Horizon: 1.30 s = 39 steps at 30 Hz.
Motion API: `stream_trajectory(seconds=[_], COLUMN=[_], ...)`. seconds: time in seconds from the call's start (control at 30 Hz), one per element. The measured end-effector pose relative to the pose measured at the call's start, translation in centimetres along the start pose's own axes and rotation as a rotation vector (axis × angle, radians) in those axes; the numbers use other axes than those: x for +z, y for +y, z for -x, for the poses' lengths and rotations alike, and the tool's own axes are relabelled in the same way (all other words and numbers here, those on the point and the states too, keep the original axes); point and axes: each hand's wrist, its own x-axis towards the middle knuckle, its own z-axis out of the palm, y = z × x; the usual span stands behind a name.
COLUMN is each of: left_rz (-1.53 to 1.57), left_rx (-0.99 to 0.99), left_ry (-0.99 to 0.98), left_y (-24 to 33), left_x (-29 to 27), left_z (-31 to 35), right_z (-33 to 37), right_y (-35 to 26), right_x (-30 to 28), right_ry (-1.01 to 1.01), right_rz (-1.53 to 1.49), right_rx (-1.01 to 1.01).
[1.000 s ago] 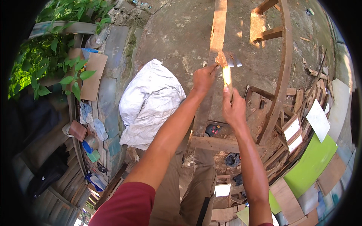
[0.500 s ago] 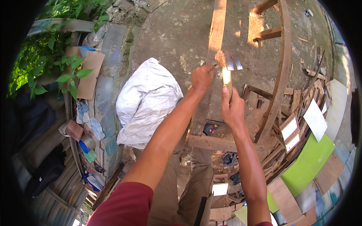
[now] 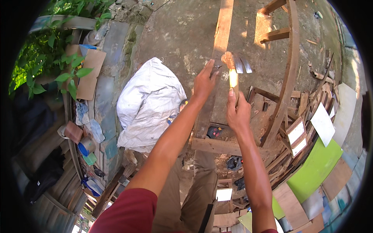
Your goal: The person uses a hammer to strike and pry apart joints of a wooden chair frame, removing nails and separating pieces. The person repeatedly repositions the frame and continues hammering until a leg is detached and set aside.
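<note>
In my right hand point(image 3: 238, 110) is a claw hammer point(image 3: 233, 79), gripped by its pale wooden handle. Its claws point right and its rusty striking face is turned left, close beside a long wooden beam point(image 3: 208, 101). Over that beam, my left hand point(image 3: 204, 80) has its thumb and forefinger apart. A thin dark piece, perhaps a nail point(image 3: 218, 67), shows at those fingertips; it is too small to make out clearly. The beam meets a wooden crosspiece point(image 3: 217, 146) near my legs.
To the left lies a bulging white sack point(image 3: 149, 105). A curved wooden frame point(image 3: 288, 73) with short rungs stands on the right. Beyond it are stacked scrap boards and a green panel point(image 3: 316, 165). Plants point(image 3: 50, 58) and odds and ends line the left side.
My left thumb and forefinger, pinched together over the beam before, have parted, and the hand has drawn slightly left. The hammer has hardly moved. The whole view has shifted a little.
</note>
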Motion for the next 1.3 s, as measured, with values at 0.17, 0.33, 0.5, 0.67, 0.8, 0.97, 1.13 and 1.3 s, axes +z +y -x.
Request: stream_trajectory(seconds=[0.17, 0.33, 0.5, 0.67, 0.8, 0.97, 1.13, 1.3], left_rz=[-0.184, -0.351, -0.385, -0.418, -0.438, -0.409, -0.420, -0.445], left_rx=[-0.481, -0.798, -0.789, -0.803, -0.807, -0.798, -0.814, -0.821], left_ry=[0.083, -0.380, -0.332, -0.309, -0.306, -0.295, -0.303, -0.298], left_y=[-0.6, 0.2, 0.4, 0.0, -0.4, 0.0, -0.3, -0.2], left_x=[0.9, 0.9, 1.0, 1.1, 1.5, 1.6, 1.3, 1.6], left_z=[4.7, 4.8, 5.1, 5.3, 5.5, 5.5, 5.5, 5.6], right_z=[0.7, 0.4, -1.2, 0.2, 0.9, -1.5, 0.6, 0.4], right_y=[0.9, 0.8, 1.8, -0.3, -1.3, 2.5, -1.5, 1.2], right_x=[0.4, 0.4, 0.7, -1.1, -1.3, 0.2, -1.9, -1.0], right_ry=[0.028, 0.031, -0.048, -0.076, 0.014, -0.076, -0.021, 0.040], right_rz=[-0.052, -0.060, 0.155, 0.027, -0.100, 0.130, -0.042, -0.010], right_rx=[-0.037, -0.064, -0.078, -0.134, -0.314, -0.057, -0.142, -0.379])
